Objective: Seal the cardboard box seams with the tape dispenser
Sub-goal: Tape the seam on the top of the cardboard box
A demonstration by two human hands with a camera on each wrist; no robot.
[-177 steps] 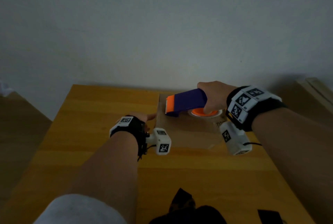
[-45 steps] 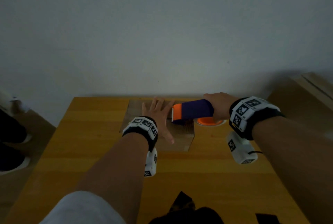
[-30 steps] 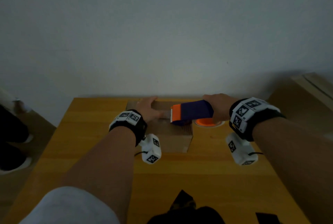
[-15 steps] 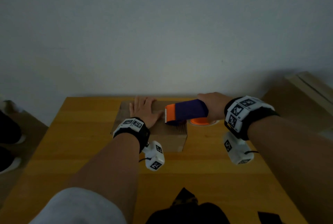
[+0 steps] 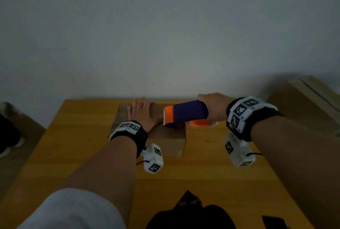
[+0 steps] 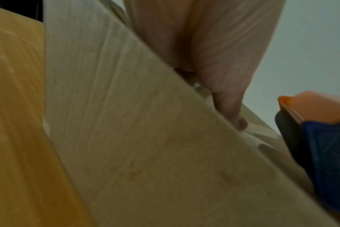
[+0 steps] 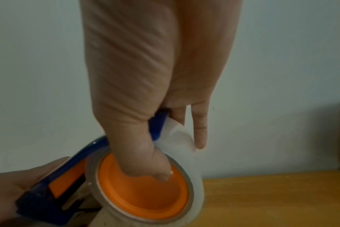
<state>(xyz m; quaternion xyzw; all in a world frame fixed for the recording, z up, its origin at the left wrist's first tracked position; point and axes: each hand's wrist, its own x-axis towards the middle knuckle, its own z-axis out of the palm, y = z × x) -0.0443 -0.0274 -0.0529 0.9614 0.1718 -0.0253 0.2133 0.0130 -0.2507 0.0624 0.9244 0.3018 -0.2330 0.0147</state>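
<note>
A small brown cardboard box (image 5: 171, 142) sits on the wooden table (image 5: 73, 155) near its far edge. My left hand (image 5: 142, 113) lies flat on the box's top, fingers straight and spread toward the wall; in the left wrist view the left hand (image 6: 213, 53) presses the box (image 6: 145, 138) from above. My right hand (image 5: 214, 108) grips a purple and orange tape dispenser (image 5: 184, 113), its toothed orange end over the box's right part, close to my left thumb. In the right wrist view my right hand (image 7: 155, 138) holds the tape dispenser (image 7: 142, 188) by its clear tape roll and orange hub.
A grey wall stands just behind the table. A larger cardboard box (image 5: 309, 103) sits off to the right beyond the table. Dark objects (image 5: 189, 214) lie at the table's near edge. Dark shoes (image 5: 7, 136) show on the floor at left.
My left hand went from curled at the box's top one second ago to lying flat on it. The box and dispenser have shifted slightly left in view.
</note>
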